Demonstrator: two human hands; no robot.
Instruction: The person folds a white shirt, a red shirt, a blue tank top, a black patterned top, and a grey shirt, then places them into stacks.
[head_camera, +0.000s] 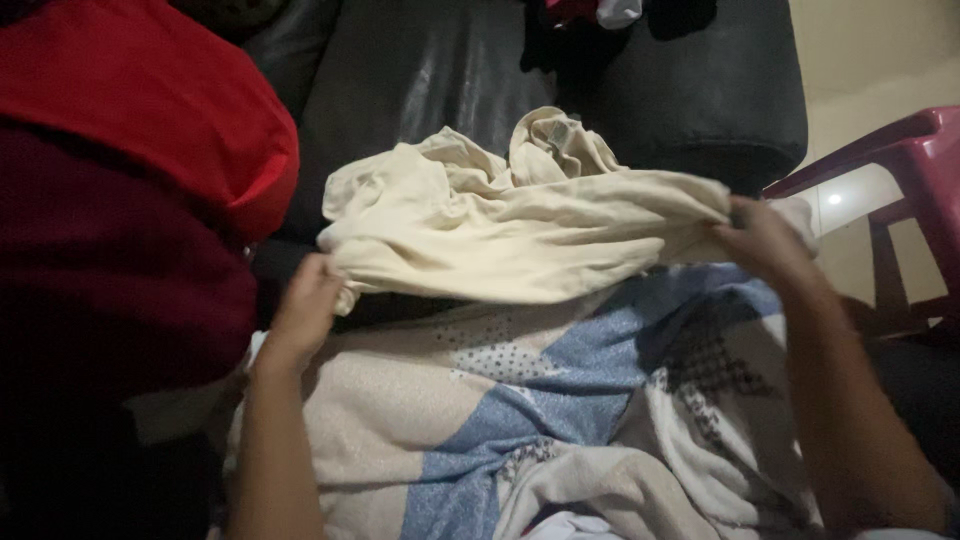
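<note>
Cream-coloured fabric, a soft crumpled garment (520, 225), is stretched between a person's two bare hands, seen from above by a camera worn on the head. The left hand (308, 300) is closed on the garment's lower left corner, fingers curled around a bunched edge. The right hand (765, 240) is closed on the garment's far right end, pinching the cloth so that it pulls into long horizontal folds. Between the hands the garment hangs slightly, with a rumpled heap of its own cloth rising at the top middle.

Below the garment, across the person's lap, lies a blanket (560, 400) patterned in beige, pale blue and white, with patches of dark dots. The garment's lower edge overlaps the blanket's upper part.

Behind the garment is a dark, shiny sofa (440, 80); its rounded arm sits at upper right. A few small pieces of clothing (600, 12), pink, white and black, rest on the sofa's top edge. At the left, a large red cushion or bundle of cloth (140, 110) fills the upper corner, darker red below. At the far right stands a pink plastic chair (900, 170) against a pale wall. The lighting is dim.
</note>
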